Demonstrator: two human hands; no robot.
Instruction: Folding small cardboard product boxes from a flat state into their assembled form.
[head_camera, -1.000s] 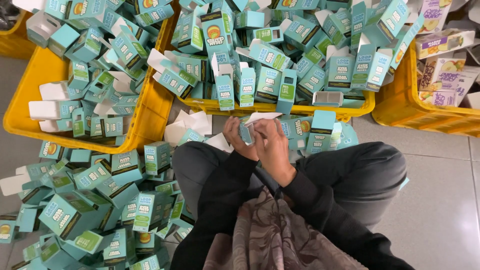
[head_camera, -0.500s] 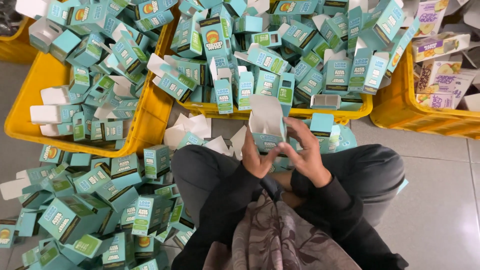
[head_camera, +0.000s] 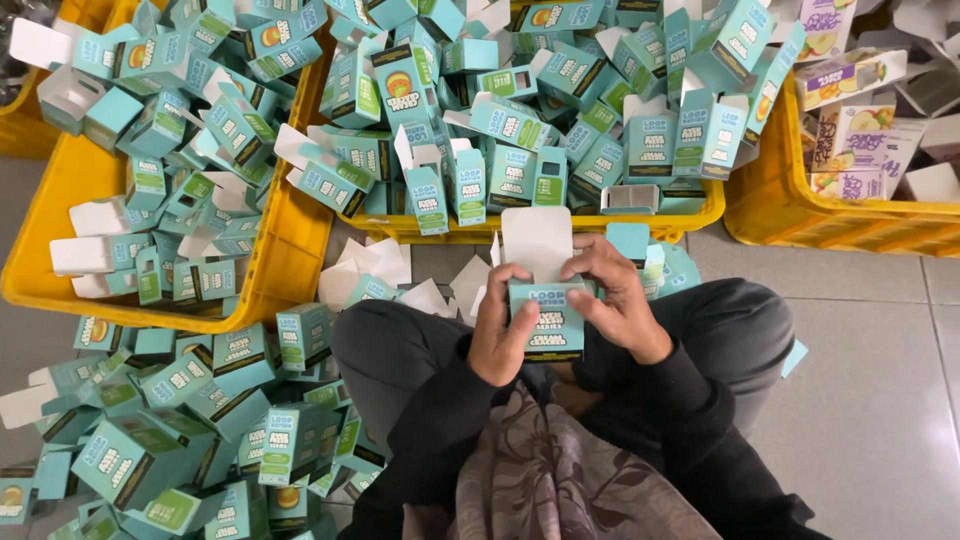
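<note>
Packing workshop floor | yellow plastic crates (head_camera: 290, 260) heaped with identical teal cartons (head_camera: 520, 120) | more cartons piled loose on grey tiled floor (head_camera: 870, 400) | further crate of purple-and-white boxes (head_camera: 850, 130) at right | seated on floor amid stock

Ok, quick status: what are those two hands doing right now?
Left hand and right hand both gripping one teal carton, white top flap open. Yellow crates of cartons ahead, more heaped on floor left. Nothing between hands and carton.

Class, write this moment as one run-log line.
left hand: grips small teal cardboard box | right hand: folds its white top flap | behind: yellow plastic crate
</note>
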